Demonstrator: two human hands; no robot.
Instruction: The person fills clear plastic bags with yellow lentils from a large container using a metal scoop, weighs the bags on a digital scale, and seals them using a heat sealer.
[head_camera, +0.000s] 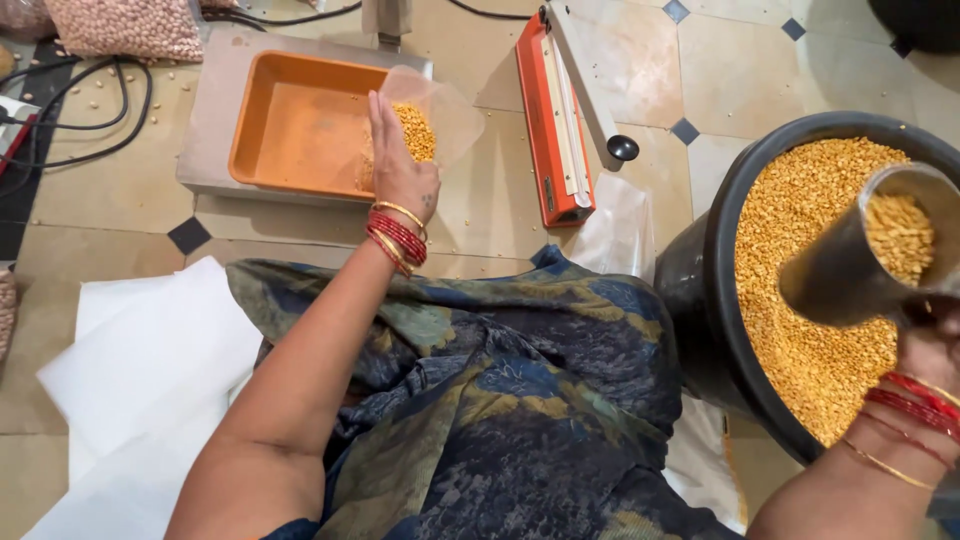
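My left hand (398, 165) holds a clear plastic bag (432, 115) upright on the orange tray (290, 120); the bag is partly filled with yellow split lentils. My right hand (932, 355), at the right edge, grips a steel tumbler (855, 255) full of the same lentils, tilted above a large black tub (720, 230) heaped with lentils. Red and gold bangles are on both wrists.
The orange tray rests on a flat weighing scale (215, 110). An orange heat sealer (552, 120) lies right of it. White sheets (140, 350) lie at the left, black cables (90, 110) and a bag of pale beans (125, 25) at the top left. Dark patterned cloth covers my lap.
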